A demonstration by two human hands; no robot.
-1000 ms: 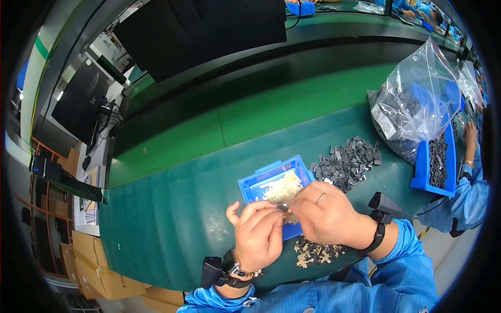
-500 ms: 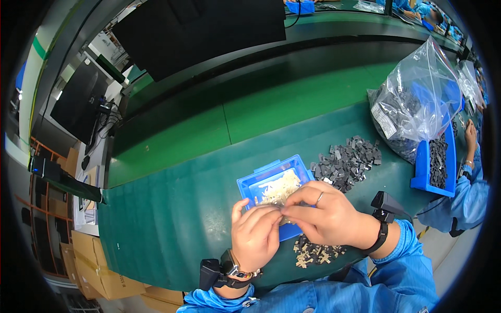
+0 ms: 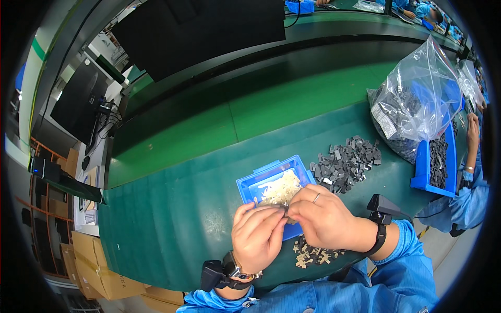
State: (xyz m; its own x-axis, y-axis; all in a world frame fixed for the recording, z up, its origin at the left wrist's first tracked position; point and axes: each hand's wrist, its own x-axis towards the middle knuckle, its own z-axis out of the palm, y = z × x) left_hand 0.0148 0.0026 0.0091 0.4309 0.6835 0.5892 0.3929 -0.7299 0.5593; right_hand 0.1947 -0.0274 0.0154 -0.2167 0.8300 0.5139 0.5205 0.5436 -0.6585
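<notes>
My left hand (image 3: 255,237) and my right hand (image 3: 324,218) meet over the near part of a blue plastic tray (image 3: 254,193). Their fingertips pinch a small dark grey plastic piece (image 3: 285,208) between them; its exact shape is too small to tell. In the tray lies a heap of small cream-coloured plastic pieces (image 3: 282,189). Just beyond my right hand spreads a pile of dark grey plastic pieces (image 3: 347,163). Below that hand, near the table edge, sits a pile of small black-and-tan parts (image 3: 317,254), partly covered by my wrist.
A large clear plastic bag of dark pieces (image 3: 404,112) stands at the right, against a blue bin (image 3: 421,167) holding more dark pieces. Farther right is a co-worker's hand (image 3: 472,130). A black panel (image 3: 198,36) overhangs the green table (image 3: 172,219); cardboard boxes (image 3: 99,261) stand lower left.
My fingertips have drawn slightly apart, so the dark piece between them shows better. My right hand has shifted a little right and down. The co-worker's hand has moved slightly.
</notes>
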